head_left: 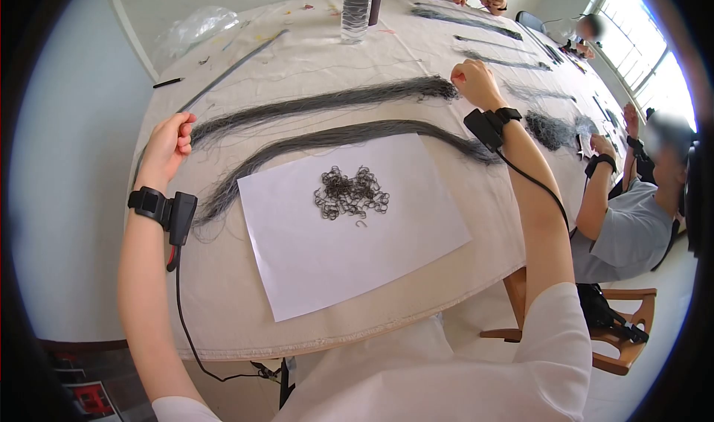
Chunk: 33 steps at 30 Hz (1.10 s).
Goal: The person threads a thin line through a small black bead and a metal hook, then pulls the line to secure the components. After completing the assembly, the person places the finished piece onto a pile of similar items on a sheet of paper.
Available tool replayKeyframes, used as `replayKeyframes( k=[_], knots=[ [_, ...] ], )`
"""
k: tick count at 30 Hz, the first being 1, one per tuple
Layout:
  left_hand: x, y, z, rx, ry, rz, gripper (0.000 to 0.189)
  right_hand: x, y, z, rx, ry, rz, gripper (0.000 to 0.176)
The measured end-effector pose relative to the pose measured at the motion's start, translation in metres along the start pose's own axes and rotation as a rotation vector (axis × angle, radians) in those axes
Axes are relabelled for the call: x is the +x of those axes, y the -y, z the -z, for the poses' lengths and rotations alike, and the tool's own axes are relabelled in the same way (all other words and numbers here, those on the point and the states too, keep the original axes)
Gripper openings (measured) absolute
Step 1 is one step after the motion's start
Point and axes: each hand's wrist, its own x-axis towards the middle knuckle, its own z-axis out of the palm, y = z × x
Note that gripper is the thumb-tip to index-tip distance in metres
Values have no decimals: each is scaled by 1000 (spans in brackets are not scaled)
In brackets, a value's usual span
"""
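My left hand (169,146) is closed in a pinch beside the left end of the upper bundle of grey strands (320,103); whatever its fingertips hold is too fine to make out. My right hand (476,83) is also closed, at the right end of that bundle, and its fingertips show no clear object. Nearer to me a second, curved bundle of grey strands (335,133) lies partly along the top of a white sheet of paper (357,262). On the paper sits a pile of small dark hooks (349,191), with one loose hook (361,224) just below it.
A water bottle (357,9) stands at the back beside a dark flask (377,1). A long grey rod (234,68), a black pen (169,82) and a clear plastic bag (197,35) lie at the left. Other people sit right and far, near more strands (550,128).
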Motion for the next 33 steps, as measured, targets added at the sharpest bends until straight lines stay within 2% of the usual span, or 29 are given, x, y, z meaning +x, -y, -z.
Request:
replayKeyframes(
  k=[4,7,9,11,13,14,15,17,18,19,20,24,27,31,33],
  knots=[
    [3,8,6,-58,-61,-27,17,2,0,-10,-24,0,6,12],
    [-5,9,10,-68,-112,-53,15,1,-15,-16,97,19,-62,14],
    [-13,4,12,-45,-100,-76,16,-4,-21,-20,-170,-132,41,14],
    [-27,1,12,-28,-97,-89,16,-11,-24,-18,-41,-174,64,13],
    [-54,-9,-8,-33,-1,-116,17,-17,-11,-9,21,20,105,12],
    [-67,-11,-19,-26,60,-131,17,-18,11,-3,-128,209,90,11],
    [-77,-8,-30,-26,45,-128,17,-24,31,-1,-120,212,103,11],
    [-92,-2,-52,172,212,-154,17,-40,69,2,245,32,372,10],
    [-97,3,-64,148,301,-121,18,-41,91,8,251,25,377,10],
    [-102,8,-75,125,390,-86,18,-42,115,14,421,85,350,11],
    [-112,9,-89,176,383,-65,18,-43,134,17,590,143,324,11],
    [-125,20,-117,285,419,-80,19,-39,174,8,589,97,404,9],
    [-125,23,-120,188,432,3,19,-36,176,6,568,200,388,10],
    [-121,29,-123,205,405,-11,18,-38,180,4,530,185,349,10],
    [-118,33,-124,232,403,-72,19,-40,183,7,426,11,450,7]
  ],
)
